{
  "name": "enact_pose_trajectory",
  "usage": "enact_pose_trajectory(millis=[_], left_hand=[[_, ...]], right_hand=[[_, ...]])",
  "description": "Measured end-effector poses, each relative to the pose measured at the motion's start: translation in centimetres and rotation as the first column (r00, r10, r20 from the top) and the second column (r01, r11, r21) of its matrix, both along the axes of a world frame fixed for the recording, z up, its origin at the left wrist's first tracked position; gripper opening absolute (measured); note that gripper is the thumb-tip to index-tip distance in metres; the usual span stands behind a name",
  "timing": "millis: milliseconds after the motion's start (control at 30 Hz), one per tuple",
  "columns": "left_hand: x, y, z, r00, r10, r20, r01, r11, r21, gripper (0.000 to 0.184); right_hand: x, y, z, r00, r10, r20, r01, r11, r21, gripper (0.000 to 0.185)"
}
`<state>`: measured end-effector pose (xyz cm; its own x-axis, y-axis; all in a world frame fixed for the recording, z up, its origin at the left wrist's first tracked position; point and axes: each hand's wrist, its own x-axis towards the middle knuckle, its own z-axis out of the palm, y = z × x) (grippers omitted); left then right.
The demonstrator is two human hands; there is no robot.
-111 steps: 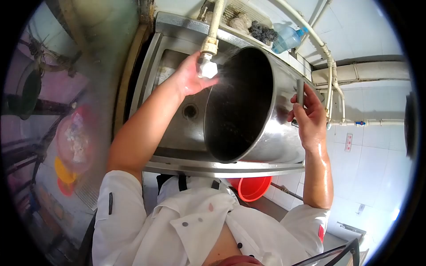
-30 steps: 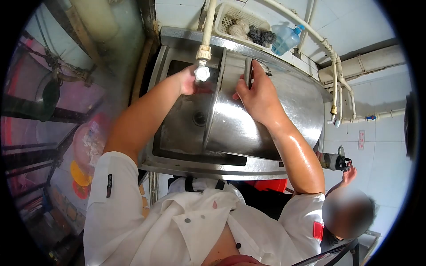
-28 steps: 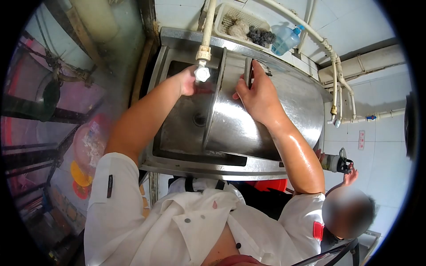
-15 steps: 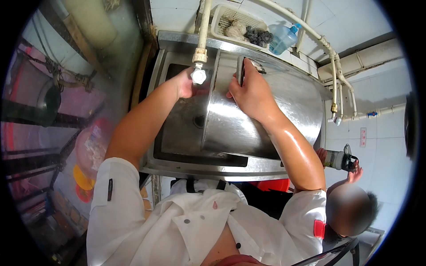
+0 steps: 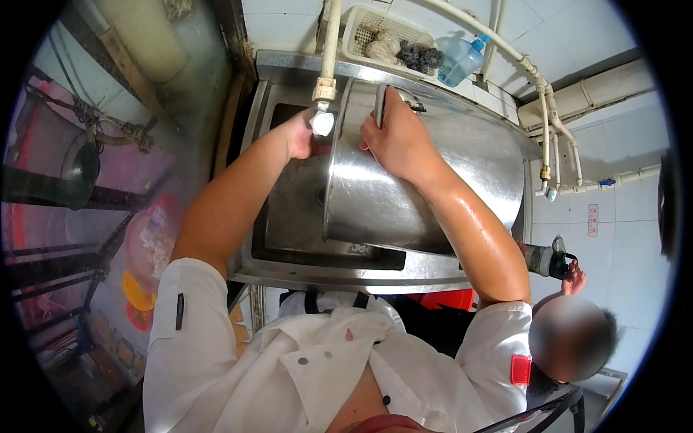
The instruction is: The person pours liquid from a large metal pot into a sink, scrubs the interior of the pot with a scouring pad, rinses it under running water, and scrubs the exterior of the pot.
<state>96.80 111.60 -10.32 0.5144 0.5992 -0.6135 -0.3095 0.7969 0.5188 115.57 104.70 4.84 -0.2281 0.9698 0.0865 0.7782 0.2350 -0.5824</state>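
Note:
A large steel pot (image 5: 447, 159) lies on its side over the steel sink (image 5: 289, 216), its mouth facing left toward the tap. My right hand (image 5: 401, 137) is closed round the pot's upright side handle (image 5: 380, 105). Beside the white tap (image 5: 321, 123), at the pot's rim, is my left hand (image 5: 302, 136); its fingers are mostly hidden behind the tap and the rim, so what they touch cannot be made out. The sink's drain is partly covered by the rim.
Behind the sink are a white basket (image 5: 354, 36) with scrubbers and a blue bottle (image 5: 462, 61). Pipes (image 5: 530, 72) run along the wall. At the right a co-worker (image 5: 570, 339) holds a dark-lidded jar (image 5: 545, 260). A red basin (image 5: 447, 299) is below the sink.
The pot has turned, so its dark inside no longer shows, and it has shifted left toward the tap. My right hand moved left with its handle. A co-worker has come into view at the right.

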Motion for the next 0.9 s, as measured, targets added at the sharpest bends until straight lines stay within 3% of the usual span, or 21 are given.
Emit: enact_pose_trajectory(millis=[500,667,800,900], left_hand=[[0.2,-0.4,1.2,0.999,0.003,-0.049,-0.002,1.0,0.001,0.031],[0.2,-1.3,2.4,0.998,0.042,0.04,-0.043,0.999,0.013,0.033],[0.2,-0.2,0.8,0.995,0.083,0.05,-0.079,0.995,-0.062,0.036],[-0.1,0.2,-0.1,0.986,0.04,0.164,-0.029,0.997,-0.066,0.036]], right_hand=[[0.2,0.0,0.6,1.0,-0.004,-0.031,0.004,1.0,-0.011,0.023],[0.9,-0.3,1.9,0.989,-0.058,-0.136,0.042,0.992,-0.118,0.023],[1.7,-0.9,3.0,0.971,-0.077,-0.226,0.036,0.983,-0.183,0.042],[2.1,-1.8,4.1,0.95,-0.14,-0.279,0.092,0.98,-0.178,0.04]])
